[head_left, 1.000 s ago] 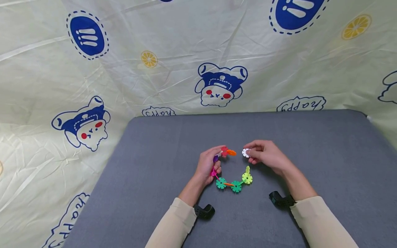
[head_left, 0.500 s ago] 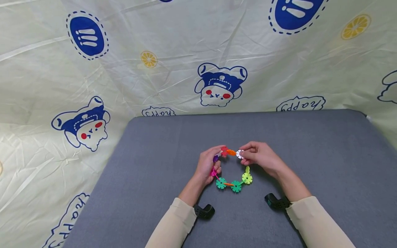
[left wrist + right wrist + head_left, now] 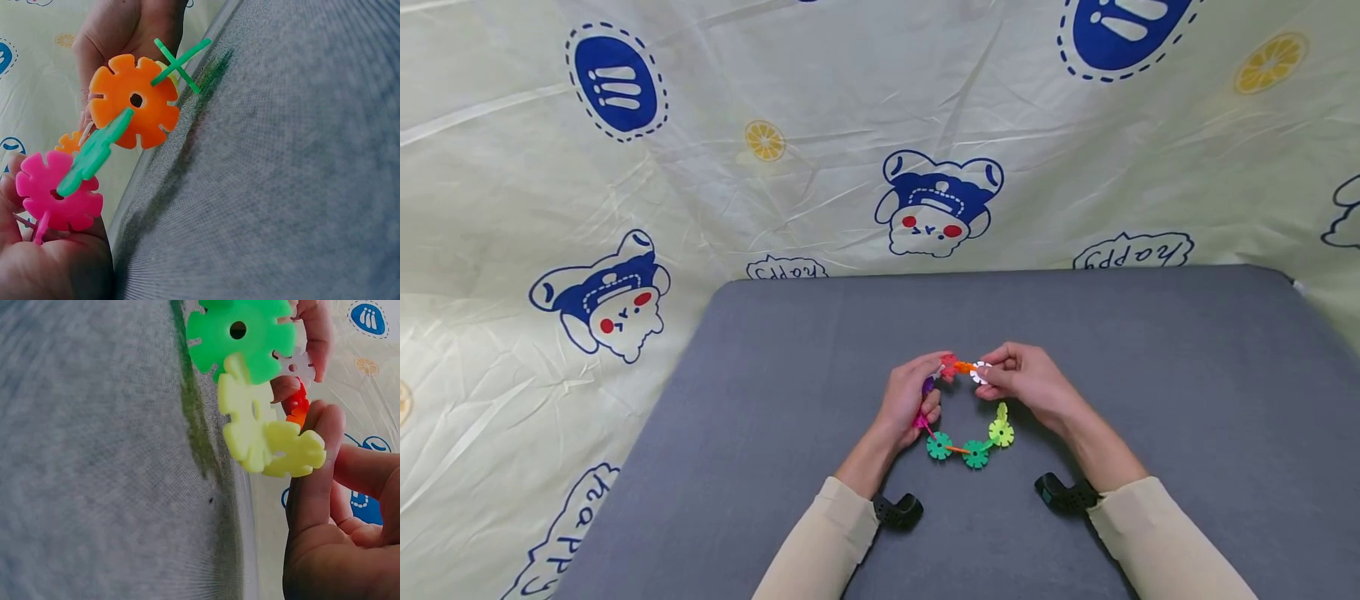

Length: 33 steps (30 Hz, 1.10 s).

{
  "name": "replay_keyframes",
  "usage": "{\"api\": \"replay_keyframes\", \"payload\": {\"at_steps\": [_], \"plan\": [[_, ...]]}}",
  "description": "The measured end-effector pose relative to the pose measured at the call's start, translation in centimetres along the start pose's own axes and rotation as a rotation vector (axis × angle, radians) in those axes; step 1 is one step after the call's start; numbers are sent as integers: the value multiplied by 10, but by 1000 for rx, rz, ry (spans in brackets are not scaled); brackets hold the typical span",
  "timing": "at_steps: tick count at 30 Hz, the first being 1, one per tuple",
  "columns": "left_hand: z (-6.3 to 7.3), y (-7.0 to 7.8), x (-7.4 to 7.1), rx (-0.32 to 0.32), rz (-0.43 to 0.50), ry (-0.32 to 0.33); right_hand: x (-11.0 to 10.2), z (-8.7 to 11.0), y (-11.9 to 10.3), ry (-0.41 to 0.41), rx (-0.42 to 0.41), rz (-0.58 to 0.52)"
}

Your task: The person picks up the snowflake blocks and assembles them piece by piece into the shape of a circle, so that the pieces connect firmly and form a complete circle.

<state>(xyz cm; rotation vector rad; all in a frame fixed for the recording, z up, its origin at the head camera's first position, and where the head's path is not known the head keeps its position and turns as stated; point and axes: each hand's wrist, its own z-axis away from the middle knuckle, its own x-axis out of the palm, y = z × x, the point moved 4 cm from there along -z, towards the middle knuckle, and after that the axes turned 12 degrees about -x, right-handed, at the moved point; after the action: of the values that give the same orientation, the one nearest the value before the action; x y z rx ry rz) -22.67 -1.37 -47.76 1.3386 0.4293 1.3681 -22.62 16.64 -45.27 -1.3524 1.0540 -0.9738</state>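
Observation:
A curved chain of notched plastic snowflake discs hangs from my left hand [image 3: 906, 398], which grips its purple [image 3: 928, 386] and pink part. From that hand one end runs through a red disc [image 3: 950, 367] to an orange disc [image 3: 964, 367]. My right hand [image 3: 1033, 379] pinches a white snowflake disc [image 3: 977, 374] against that orange one; whether their slots interlock is too small to tell. Toward me the chain continues through green discs [image 3: 976, 455] to yellow ones [image 3: 240, 434], its other end, just below the right fingers. In the left wrist view, a pink disc [image 3: 37, 187] touches the left palm.
Under the hands lies a grey cloth-covered table [image 3: 790, 392]. Behind it hangs a pale printed sheet [image 3: 835, 200]. Black wrist cameras [image 3: 898, 512] sit at both cuffs, close above the table.
My right hand has moved left, bringing the white disc from apart to against the orange disc. The left hand has kept its grip on the chain. The head view has shifted slightly.

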Motion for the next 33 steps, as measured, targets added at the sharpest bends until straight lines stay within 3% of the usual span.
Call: {"api": "replay_keyframes", "payload": {"at_steps": [4, 7, 10, 12, 17, 20, 33], "plan": [[-1, 0, 1, 6, 26, 3, -6, -1, -1, -5, -27, 112], [-2, 0, 0, 11, 66, 15, -13, 0, -1, -46, -35, 293], [-2, 0, -1, 18, 99, 27, -22, 4, 0, -132, -30, 450], [-2, 0, -1, 19, 107, 28, -26, 6, 1, -212, -22, 495], [-3, 0, -3, 29, 129, 25, -30, 11, 1, -398, -17, 422], [-3, 1, -4, 39, 144, 21, -29, 13, 0, -440, -23, 374], [-2, 1, -3, 11, 107, 28, -24, 7, 4, -310, -12, 234]]}}
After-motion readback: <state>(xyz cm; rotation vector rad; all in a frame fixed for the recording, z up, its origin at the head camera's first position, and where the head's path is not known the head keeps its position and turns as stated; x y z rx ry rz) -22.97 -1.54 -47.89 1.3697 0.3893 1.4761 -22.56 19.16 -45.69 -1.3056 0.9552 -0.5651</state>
